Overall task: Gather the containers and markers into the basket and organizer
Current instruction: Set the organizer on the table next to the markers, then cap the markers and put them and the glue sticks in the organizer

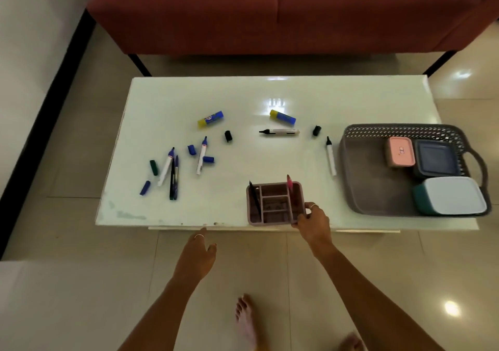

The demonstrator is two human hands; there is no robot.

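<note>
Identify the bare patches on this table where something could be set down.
The white glass table is bare along its far edge behind the two yellow-and-blue glue sticks, and at the near left corner. The left-centre is crowded with uncapped markers and loose caps.

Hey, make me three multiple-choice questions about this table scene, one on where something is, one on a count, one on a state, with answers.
1. Where is the pink container?
A. in the grey basket
B. in the organizer
C. on the floor

2. How many lidded containers are in the basket?
A. one
B. three
C. five

3. What is the right hand doing?
A. hanging free
B. holding the organizer's corner
C. lifting a marker

Answers:
1. A, it sits at the basket's far side.
2. B, pink, dark blue and teal with a white lid.
3. B, its fingers close on the near right corner, while the left hand is open and empty.
</note>
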